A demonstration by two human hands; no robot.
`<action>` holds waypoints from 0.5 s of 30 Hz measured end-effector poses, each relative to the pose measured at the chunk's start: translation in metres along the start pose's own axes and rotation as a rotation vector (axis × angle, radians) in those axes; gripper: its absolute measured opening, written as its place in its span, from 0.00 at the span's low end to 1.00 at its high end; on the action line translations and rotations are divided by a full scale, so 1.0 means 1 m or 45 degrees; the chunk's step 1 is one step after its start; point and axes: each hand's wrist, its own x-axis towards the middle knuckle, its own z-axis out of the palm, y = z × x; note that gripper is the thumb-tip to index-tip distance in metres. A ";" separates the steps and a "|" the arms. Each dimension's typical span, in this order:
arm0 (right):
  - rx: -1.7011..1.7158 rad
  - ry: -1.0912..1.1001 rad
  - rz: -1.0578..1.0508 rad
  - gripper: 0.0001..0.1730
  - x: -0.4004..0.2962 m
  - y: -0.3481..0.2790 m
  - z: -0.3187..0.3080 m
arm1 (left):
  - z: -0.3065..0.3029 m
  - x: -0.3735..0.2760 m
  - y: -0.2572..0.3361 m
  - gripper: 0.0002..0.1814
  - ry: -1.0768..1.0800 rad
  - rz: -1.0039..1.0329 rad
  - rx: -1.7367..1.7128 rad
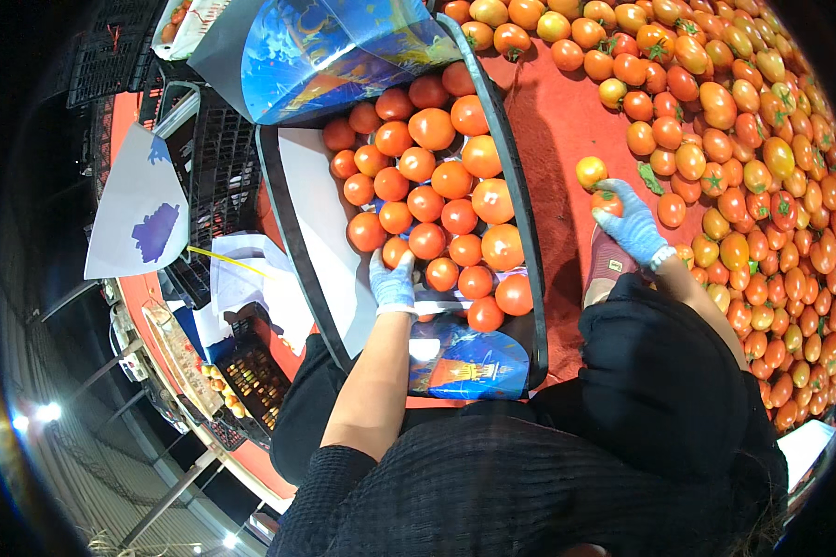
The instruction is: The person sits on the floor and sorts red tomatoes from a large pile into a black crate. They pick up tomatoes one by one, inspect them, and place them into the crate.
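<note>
A black plastic crate (529, 209), lined with printed paper, stands before me with rows of red tomatoes (426, 203) in it. My left hand (393, 282), in a light blue glove, grips a tomato (394, 252) at the crate's near left part. Right of the crate, my right hand (629, 221), gloved alike, has its fingers around an orange-red tomato (607, 202) above my shoe. A yellow-orange tomato (591, 171) lies on the red cloth just beyond those fingers. A large heap of loose tomatoes (752, 174) spreads over the right side.
Glossy printed paper (334, 56) folds out over the crate's far end. Black crates (223, 167) and white paper sheets (136, 216) are at the left. A green leaf (649, 179) lies on the red cloth (547, 125). My knees flank the crate's near end.
</note>
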 end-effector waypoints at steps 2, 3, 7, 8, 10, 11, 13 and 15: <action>0.397 0.056 0.383 0.27 -0.011 -0.005 -0.013 | 0.024 -0.019 0.027 0.38 -0.135 -0.147 -0.630; 0.502 0.101 0.402 0.27 -0.015 -0.007 -0.014 | 0.021 -0.017 0.028 0.39 -0.197 -0.161 -0.680; 0.831 0.171 0.412 0.29 -0.024 -0.035 -0.018 | 0.002 0.005 0.008 0.26 -0.069 -0.290 -0.320; 0.907 0.160 0.418 0.29 -0.024 -0.058 -0.018 | 0.001 0.014 0.003 0.25 -0.081 -0.279 -0.306; 1.003 0.065 0.378 0.25 -0.025 -0.075 -0.026 | 0.007 0.022 0.001 0.22 -0.077 -0.254 -0.334; 1.040 -0.032 0.340 0.24 -0.023 -0.077 -0.026 | 0.009 0.020 0.006 0.21 -0.033 -0.314 -0.309; 1.383 -0.184 0.309 0.31 -0.019 -0.079 -0.031 | 0.022 -0.012 0.062 0.25 -0.095 -0.563 -0.320; 1.545 -0.404 0.332 0.34 -0.013 -0.091 -0.032 | 0.008 0.005 0.047 0.26 -0.006 -0.522 -0.285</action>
